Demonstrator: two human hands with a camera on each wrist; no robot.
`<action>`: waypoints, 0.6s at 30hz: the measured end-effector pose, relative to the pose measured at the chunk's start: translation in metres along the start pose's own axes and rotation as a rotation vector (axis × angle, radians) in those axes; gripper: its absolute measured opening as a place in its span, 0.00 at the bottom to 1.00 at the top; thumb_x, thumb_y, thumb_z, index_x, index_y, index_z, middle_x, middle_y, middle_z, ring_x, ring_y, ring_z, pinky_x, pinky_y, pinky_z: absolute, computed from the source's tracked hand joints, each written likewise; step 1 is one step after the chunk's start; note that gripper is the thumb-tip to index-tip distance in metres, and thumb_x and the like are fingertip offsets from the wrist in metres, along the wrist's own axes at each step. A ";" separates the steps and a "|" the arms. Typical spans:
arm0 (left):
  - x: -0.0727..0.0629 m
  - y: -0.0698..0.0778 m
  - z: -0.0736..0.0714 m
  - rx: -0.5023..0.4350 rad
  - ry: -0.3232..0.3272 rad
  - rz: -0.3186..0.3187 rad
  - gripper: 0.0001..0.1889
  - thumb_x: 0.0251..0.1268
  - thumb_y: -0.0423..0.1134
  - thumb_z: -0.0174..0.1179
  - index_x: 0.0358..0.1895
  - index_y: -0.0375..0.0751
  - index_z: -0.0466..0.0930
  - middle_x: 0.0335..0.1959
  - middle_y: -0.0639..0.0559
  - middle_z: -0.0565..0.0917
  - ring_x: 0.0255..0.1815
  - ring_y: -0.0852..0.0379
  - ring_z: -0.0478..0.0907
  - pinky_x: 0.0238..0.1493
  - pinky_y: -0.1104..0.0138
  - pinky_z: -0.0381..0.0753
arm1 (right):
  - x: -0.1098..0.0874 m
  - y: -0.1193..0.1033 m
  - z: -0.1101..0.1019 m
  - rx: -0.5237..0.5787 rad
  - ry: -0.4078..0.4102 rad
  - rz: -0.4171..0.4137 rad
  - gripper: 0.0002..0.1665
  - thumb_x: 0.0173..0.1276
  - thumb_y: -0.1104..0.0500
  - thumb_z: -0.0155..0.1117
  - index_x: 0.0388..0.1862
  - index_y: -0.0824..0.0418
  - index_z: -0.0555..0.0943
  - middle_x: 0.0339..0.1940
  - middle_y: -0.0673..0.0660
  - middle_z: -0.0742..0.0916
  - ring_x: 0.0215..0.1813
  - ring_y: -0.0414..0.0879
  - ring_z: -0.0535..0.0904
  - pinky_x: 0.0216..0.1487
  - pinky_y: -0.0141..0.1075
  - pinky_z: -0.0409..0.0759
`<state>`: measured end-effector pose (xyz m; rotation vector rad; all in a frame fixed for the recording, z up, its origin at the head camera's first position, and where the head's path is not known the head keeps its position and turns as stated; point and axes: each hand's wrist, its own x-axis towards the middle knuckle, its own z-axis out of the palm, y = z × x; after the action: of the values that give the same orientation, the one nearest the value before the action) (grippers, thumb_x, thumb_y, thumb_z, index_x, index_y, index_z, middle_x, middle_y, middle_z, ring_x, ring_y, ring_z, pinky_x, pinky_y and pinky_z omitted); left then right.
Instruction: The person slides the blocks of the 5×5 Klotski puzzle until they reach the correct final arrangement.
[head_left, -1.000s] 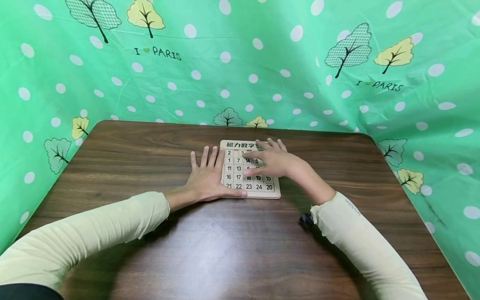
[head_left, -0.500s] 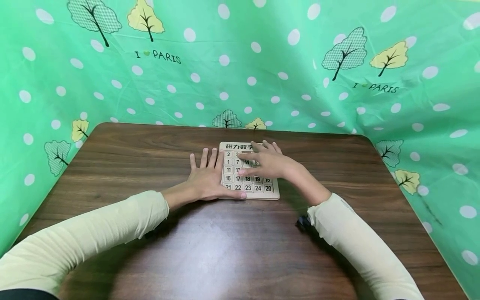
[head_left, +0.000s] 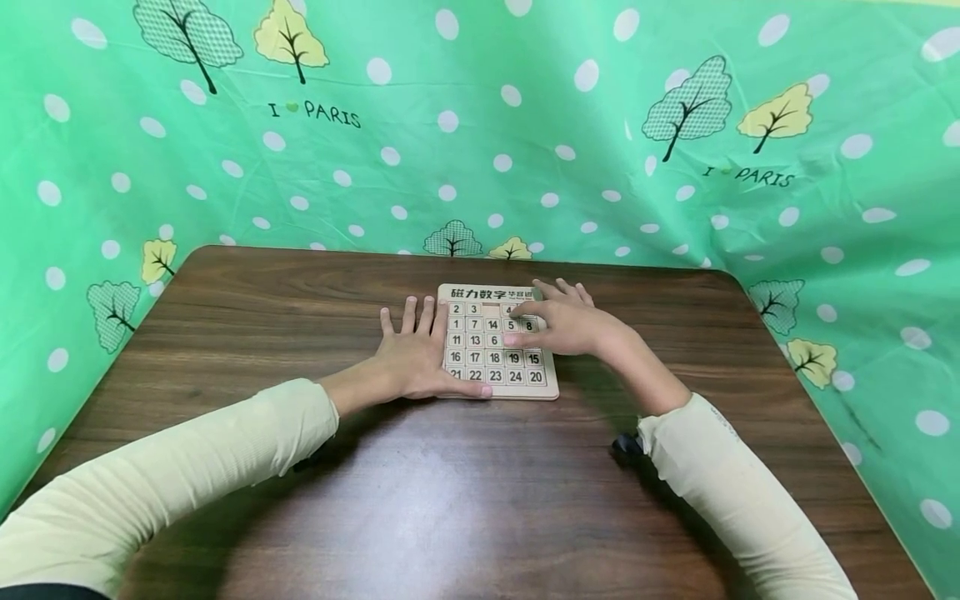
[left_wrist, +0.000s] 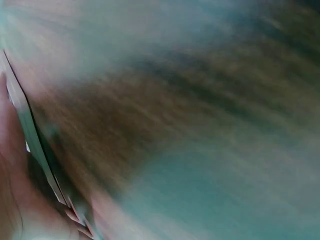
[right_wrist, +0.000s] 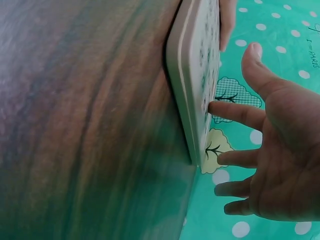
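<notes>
The number board (head_left: 525,393) lies at mid-desk, nearer the far edge; the desk (head_left: 420,508) runs wide to left, right and near. One slot is open in its far row, between tile 3 (head_left: 474,309) and tile 4 (head_left: 508,309); the two near rows hold five tiles each. Of two hands, the left hand (head_left: 412,362) braces the left and near edges, fingers apart; the right hand (head_left: 566,325), fingers also apart, seems to touch tile 4. Half a second ago it was further left, at tile 3.
</notes>
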<state>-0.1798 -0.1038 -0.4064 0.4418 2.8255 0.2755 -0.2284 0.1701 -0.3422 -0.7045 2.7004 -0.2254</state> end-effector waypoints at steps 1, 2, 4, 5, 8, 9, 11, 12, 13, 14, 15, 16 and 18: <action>0.000 0.000 0.000 0.003 0.000 0.000 0.88 0.45 0.99 0.55 0.94 0.39 0.27 0.96 0.33 0.34 0.96 0.30 0.27 0.88 0.22 0.29 | 0.000 0.000 0.001 -0.004 -0.005 -0.005 0.43 0.79 0.26 0.65 0.83 0.46 0.80 0.95 0.72 0.57 0.92 0.85 0.46 0.90 0.80 0.40; 0.000 0.000 0.001 0.006 0.001 0.000 0.88 0.45 0.99 0.55 0.94 0.39 0.27 0.96 0.33 0.34 0.96 0.29 0.28 0.88 0.22 0.29 | 0.001 -0.001 0.002 -0.008 -0.008 -0.009 0.43 0.79 0.26 0.66 0.84 0.46 0.79 0.95 0.73 0.57 0.93 0.84 0.46 0.90 0.80 0.40; 0.000 0.000 0.001 0.007 0.003 -0.001 0.88 0.46 0.99 0.56 0.94 0.39 0.27 0.96 0.34 0.34 0.96 0.30 0.27 0.88 0.22 0.29 | 0.002 -0.004 0.003 -0.017 -0.014 -0.014 0.44 0.79 0.26 0.66 0.85 0.45 0.78 0.95 0.72 0.58 0.93 0.83 0.46 0.90 0.79 0.41; 0.000 0.000 0.001 0.008 0.006 -0.002 0.88 0.46 0.99 0.56 0.94 0.39 0.27 0.96 0.33 0.34 0.96 0.30 0.27 0.88 0.22 0.29 | 0.003 -0.006 0.003 -0.019 -0.016 -0.018 0.45 0.79 0.26 0.66 0.86 0.45 0.77 0.95 0.72 0.58 0.93 0.83 0.46 0.90 0.79 0.40; 0.000 0.000 0.000 0.007 0.012 -0.003 0.88 0.46 0.98 0.57 0.94 0.39 0.27 0.96 0.33 0.34 0.97 0.30 0.28 0.88 0.21 0.28 | 0.006 -0.013 0.003 -0.031 -0.022 -0.037 0.45 0.80 0.26 0.65 0.87 0.45 0.76 0.95 0.73 0.58 0.93 0.83 0.46 0.90 0.79 0.41; 0.000 0.000 0.000 0.006 0.014 -0.002 0.88 0.46 0.98 0.57 0.94 0.39 0.27 0.96 0.33 0.35 0.97 0.30 0.28 0.88 0.21 0.29 | 0.006 -0.015 0.002 -0.032 -0.022 -0.042 0.45 0.80 0.26 0.65 0.87 0.45 0.76 0.95 0.74 0.58 0.93 0.83 0.46 0.90 0.79 0.41; 0.000 0.000 -0.001 0.004 0.015 -0.001 0.87 0.46 0.98 0.57 0.94 0.40 0.27 0.96 0.33 0.35 0.97 0.30 0.28 0.88 0.21 0.29 | 0.007 -0.018 0.002 -0.028 -0.020 -0.048 0.44 0.80 0.27 0.65 0.87 0.46 0.76 0.95 0.74 0.58 0.93 0.83 0.46 0.90 0.79 0.41; 0.000 0.000 -0.001 0.002 0.015 -0.001 0.87 0.46 0.98 0.57 0.94 0.40 0.28 0.96 0.33 0.35 0.97 0.30 0.28 0.88 0.21 0.29 | 0.008 -0.019 0.003 -0.030 -0.020 -0.049 0.44 0.81 0.27 0.65 0.87 0.46 0.76 0.95 0.74 0.58 0.93 0.83 0.46 0.90 0.79 0.41; 0.000 0.000 -0.001 0.002 0.015 -0.001 0.87 0.46 0.98 0.57 0.95 0.40 0.28 0.96 0.33 0.34 0.97 0.30 0.28 0.88 0.22 0.29 | 0.009 -0.019 0.003 -0.028 -0.019 -0.049 0.44 0.80 0.27 0.65 0.87 0.46 0.76 0.95 0.74 0.58 0.93 0.83 0.46 0.91 0.79 0.41; -0.001 0.000 0.000 0.005 0.014 0.000 0.87 0.47 0.98 0.56 0.95 0.40 0.28 0.96 0.33 0.35 0.97 0.29 0.28 0.88 0.22 0.30 | 0.009 -0.019 0.004 -0.026 -0.016 -0.047 0.44 0.80 0.28 0.66 0.86 0.45 0.76 0.95 0.73 0.58 0.93 0.82 0.46 0.91 0.79 0.41; -0.001 0.000 0.000 0.005 0.015 0.000 0.87 0.47 0.98 0.56 0.95 0.40 0.28 0.96 0.33 0.35 0.97 0.29 0.29 0.88 0.22 0.30 | 0.009 -0.018 0.005 -0.024 -0.013 -0.047 0.44 0.80 0.27 0.66 0.86 0.45 0.76 0.95 0.73 0.57 0.93 0.82 0.46 0.91 0.79 0.41; -0.001 0.000 0.000 0.006 0.015 -0.001 0.87 0.47 0.98 0.56 0.95 0.40 0.28 0.96 0.33 0.35 0.97 0.29 0.29 0.88 0.22 0.30 | 0.009 -0.017 0.007 -0.021 -0.011 -0.044 0.44 0.80 0.27 0.66 0.87 0.44 0.76 0.95 0.72 0.57 0.94 0.82 0.46 0.91 0.78 0.41; -0.001 0.001 0.001 0.007 0.014 -0.002 0.87 0.47 0.98 0.56 0.95 0.40 0.28 0.96 0.33 0.35 0.97 0.29 0.29 0.88 0.22 0.30 | 0.007 -0.014 0.010 -0.011 -0.004 -0.043 0.45 0.80 0.27 0.67 0.88 0.43 0.75 0.96 0.71 0.56 0.94 0.81 0.45 0.91 0.78 0.40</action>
<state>-0.1782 -0.1036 -0.4065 0.4408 2.8415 0.2701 -0.2248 0.1540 -0.3499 -0.7661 2.6870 -0.2193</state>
